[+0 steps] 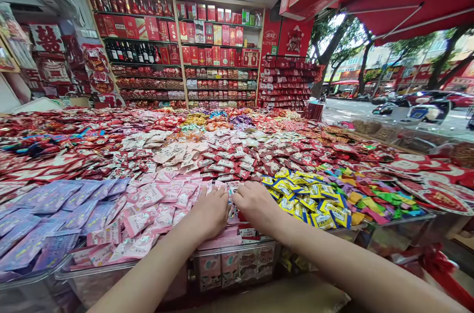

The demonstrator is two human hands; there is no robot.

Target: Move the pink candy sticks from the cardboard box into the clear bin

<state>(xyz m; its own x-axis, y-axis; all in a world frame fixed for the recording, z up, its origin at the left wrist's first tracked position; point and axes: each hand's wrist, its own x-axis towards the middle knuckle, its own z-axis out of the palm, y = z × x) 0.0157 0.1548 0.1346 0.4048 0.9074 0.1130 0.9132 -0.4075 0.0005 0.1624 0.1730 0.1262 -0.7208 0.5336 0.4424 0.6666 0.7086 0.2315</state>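
Observation:
My left hand [210, 213] rests with bent fingers over small candy packets in a clear front bin [237, 249]. Just to its right, my right hand [257, 204] curls down on the same packets, its fingertips partly hidden. Between the two hands a small packet [233, 212] with white and dark print shows. Stacked pink packets [224, 239] lie below my left hand. Red and white packets [247, 231] sit beneath my right wrist. Pink candy packets [148, 214] fill the bin to the left. Yellow and blue packets [311, 194] heap up at the right.
Lilac packets [55, 209] lie at the far left, and multicoloured candies [377, 194] at the right. Red and white packets [225, 160] spread behind my hands. Shelves [177, 51] of bottles and red boxes line the back wall. A street with parked vehicles [418, 105] lies to the right.

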